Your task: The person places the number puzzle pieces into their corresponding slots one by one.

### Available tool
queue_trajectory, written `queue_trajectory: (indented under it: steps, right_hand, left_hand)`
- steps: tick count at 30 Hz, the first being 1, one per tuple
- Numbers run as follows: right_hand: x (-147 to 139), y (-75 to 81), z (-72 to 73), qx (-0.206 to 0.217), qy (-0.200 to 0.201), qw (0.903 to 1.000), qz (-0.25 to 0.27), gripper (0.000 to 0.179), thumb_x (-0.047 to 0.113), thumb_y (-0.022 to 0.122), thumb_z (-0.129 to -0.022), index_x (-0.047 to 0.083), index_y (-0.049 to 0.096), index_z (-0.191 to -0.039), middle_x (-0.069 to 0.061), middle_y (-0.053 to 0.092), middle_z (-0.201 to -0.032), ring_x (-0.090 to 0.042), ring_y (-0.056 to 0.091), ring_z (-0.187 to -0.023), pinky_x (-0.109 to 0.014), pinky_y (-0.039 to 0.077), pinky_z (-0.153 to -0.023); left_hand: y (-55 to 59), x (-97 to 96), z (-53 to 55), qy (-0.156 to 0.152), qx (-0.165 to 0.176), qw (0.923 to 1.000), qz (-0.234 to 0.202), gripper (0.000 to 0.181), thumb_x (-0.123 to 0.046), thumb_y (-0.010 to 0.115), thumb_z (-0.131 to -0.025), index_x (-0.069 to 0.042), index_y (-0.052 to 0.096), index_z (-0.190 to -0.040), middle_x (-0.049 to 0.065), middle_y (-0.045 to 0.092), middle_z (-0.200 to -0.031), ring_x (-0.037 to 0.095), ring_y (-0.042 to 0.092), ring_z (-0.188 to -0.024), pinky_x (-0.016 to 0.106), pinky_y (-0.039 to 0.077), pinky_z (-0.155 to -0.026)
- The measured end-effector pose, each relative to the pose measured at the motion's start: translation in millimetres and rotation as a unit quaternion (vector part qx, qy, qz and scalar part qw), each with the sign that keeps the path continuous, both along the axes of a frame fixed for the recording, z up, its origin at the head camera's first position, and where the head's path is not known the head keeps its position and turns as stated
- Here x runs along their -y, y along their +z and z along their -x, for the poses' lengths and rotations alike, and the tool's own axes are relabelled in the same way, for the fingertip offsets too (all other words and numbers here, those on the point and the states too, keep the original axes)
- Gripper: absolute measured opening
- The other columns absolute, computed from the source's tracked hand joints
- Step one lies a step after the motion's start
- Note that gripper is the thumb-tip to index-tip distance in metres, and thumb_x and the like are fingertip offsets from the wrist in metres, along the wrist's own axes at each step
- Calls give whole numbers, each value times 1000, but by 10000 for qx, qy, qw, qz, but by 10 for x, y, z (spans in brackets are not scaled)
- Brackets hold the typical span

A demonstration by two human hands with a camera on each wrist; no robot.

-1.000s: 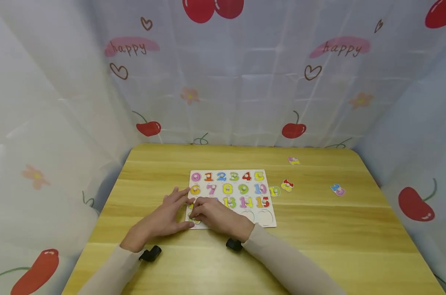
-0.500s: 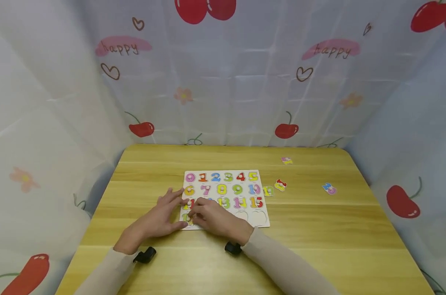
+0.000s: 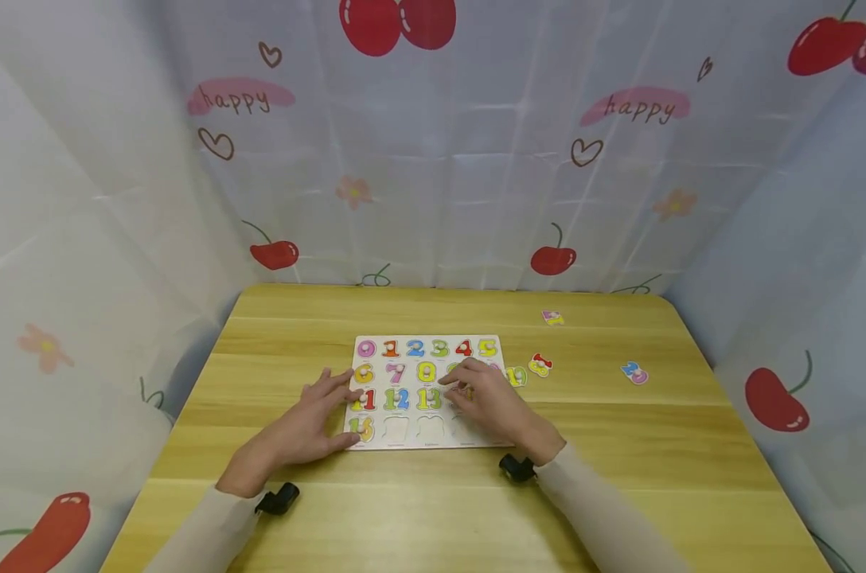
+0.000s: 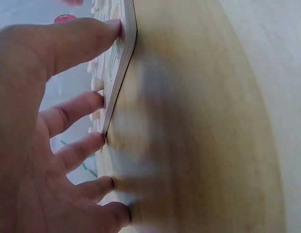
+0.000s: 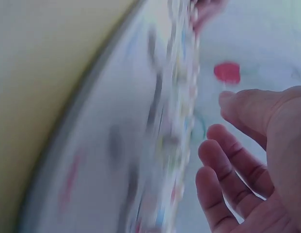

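A white number puzzle board (image 3: pixel 378 415) lies on the wooden table, its upper three rows holding coloured number pieces with small knobs. In the bottom row, the 16 piece (image 3: pixel 361 430) sits in the leftmost spot, and bare outlines show to its right. My left hand (image 3: pixel 300 422) rests spread at the board's left edge; in the left wrist view its thumb (image 4: pixel 77 42) touches the front corner and two fingertips meet the side. Over the right part of the board hovers my right hand (image 3: pixel 490 402), holding nothing, fingers loosely bent, covering some pieces.
Right of the board lie loose pieces: a green and yellow 19 (image 3: pixel 516 376) close to the edge, a red and yellow piece (image 3: pixel 540 365), a pink and yellow piece (image 3: pixel 552 317) farther back, and a blue and pink 20 (image 3: pixel 635 373). A cherry-print curtain (image 3: pixel 433 159) surrounds the table.
My right hand has left the 16 piece at the board's lower left and moved right across the board. The 16 piece is now uncovered. My left hand stays at the left edge.
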State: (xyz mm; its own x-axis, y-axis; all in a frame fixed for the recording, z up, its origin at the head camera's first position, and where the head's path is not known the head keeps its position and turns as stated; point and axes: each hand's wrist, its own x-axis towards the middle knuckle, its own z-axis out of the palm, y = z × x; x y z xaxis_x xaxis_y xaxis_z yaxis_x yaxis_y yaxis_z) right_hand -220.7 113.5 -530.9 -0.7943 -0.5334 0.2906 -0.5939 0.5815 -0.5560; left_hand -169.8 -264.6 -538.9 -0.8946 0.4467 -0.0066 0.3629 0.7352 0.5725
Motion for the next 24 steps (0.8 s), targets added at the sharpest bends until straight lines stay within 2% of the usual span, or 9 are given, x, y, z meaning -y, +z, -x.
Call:
queue_trajectory:
  steps: [6,13,19,24]
  right_hand:
    - [-589,16,282,231,-804,9965,-23,26,10,89,-104,6,86,-130,-13,78,-129,-27,75,-105,-43,68,-89]
    - [-1299,70,773,289,-1378,9900,-82,33,11,83,-109,0,80,-140,-28,71,-142,-47,73,-120,-65,66,-100]
    - [-1696,65,1154,348,-1592,9865,-135,40,10,78,-113,-4,73,-150,-35,66,-147,-56,75,-123,-73,65,-106]
    - [-1820,16,1338,425,-1440,9875,-482,38,1,71,-112,-7,74,-148,-37,67,-150,-57,77,-120,-72,65,-105]
  left_hand:
    - [-8,10,13,7,73,9999,-76,60,-36,94,-100,-11,71,-150,24,38,-188,67,18,-176,94,16,-134]
    - [-19,-1,12,15,80,9999,-102,61,-38,94,-100,-13,70,-151,23,38,-189,66,19,-176,94,18,-133]
    - [-2,-3,18,63,66,9999,-72,62,-39,94,-100,-14,70,-151,22,39,-188,65,20,-176,94,18,-134]
    - [-20,-5,-8,89,118,9999,-63,62,-38,94,-100,-12,70,-152,23,39,-188,65,19,-177,93,17,-135]
